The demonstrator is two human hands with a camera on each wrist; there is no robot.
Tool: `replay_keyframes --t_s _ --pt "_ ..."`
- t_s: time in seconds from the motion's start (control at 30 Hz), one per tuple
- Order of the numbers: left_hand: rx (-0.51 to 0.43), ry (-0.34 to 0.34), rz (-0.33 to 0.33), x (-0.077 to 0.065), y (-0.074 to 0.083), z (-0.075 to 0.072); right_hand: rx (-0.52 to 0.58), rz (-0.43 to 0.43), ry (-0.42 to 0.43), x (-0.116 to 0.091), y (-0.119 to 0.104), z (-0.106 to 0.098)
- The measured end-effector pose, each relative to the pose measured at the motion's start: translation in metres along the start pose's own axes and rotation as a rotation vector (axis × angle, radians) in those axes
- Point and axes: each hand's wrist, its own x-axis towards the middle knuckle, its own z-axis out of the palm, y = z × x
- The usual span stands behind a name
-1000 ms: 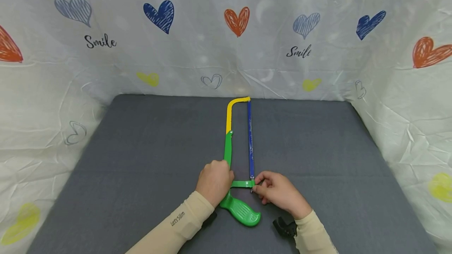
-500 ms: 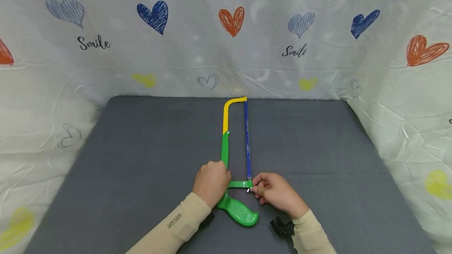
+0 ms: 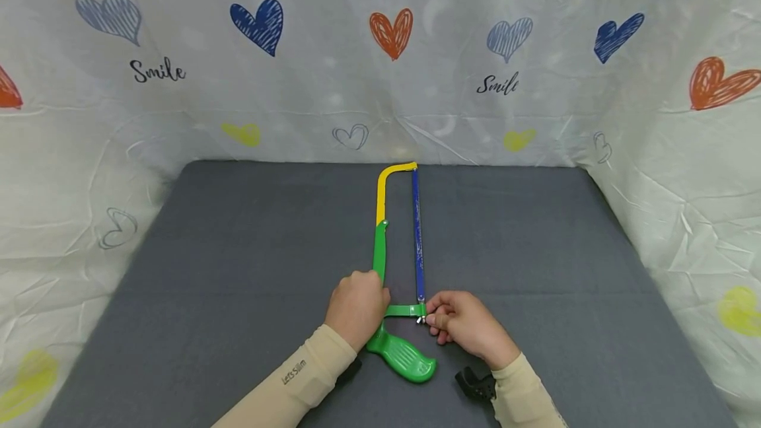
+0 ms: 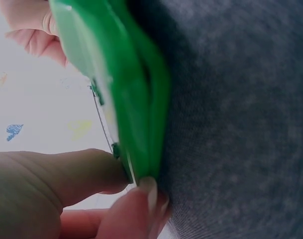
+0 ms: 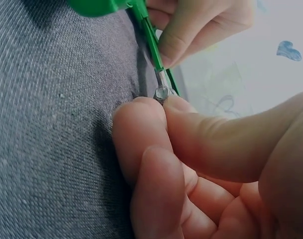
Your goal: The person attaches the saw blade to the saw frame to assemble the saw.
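Note:
A hacksaw lies on the table with its yellow front frame (image 3: 382,193) pointing away and its green handle (image 3: 407,358) nearest me. Its blue blade (image 3: 418,236) runs along the right side, fixed to a green crosspiece (image 3: 404,310). My left hand (image 3: 357,306) grips the green part of the frame just above the handle; in the left wrist view its thumb (image 4: 91,172) and fingers press on either side of the green frame. My right hand (image 3: 470,325) pinches the small metal wing nut (image 3: 421,320) at the blade's near end, between thumb (image 5: 211,134) and forefinger.
Dark grey cloth covers the table (image 3: 267,236). A white curtain (image 3: 321,84) printed with hearts and "Smile" hangs around the back and both sides. A black wrist mount (image 3: 475,383) shows below the right hand.
The wing nut's wings, hardly visible a second ago, now show beside the right fingertips. Both hands keep their places on the hacksaw; the head view has shifted slightly.

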Motion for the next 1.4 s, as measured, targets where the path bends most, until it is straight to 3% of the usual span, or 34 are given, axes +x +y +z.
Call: replay_keyframes --t_s 0.5,0.8,1.13,1.23,1.4 --pt "0.009 0.014 0.012 0.0 0.0 -0.003 -0.058 0.025 0.046 -0.001 -0.007 0.004" --pt "0.022 0.025 0.02 -0.003 0.0 0.0 -0.364 0.057 0.244 -0.014 -0.02 0.012" --pt "0.072 0.053 0.06 -0.004 0.002 -0.001 -0.618 -0.044 0.449 -0.018 -0.029 0.036" --pt "0.07 0.053 0.061 -0.004 0.001 -0.001 -0.643 -0.07 0.451 -0.017 -0.03 0.038" --pt "0.057 0.049 0.057 -0.004 -0.001 -0.001 -0.569 -0.08 0.397 -0.013 -0.03 0.037"
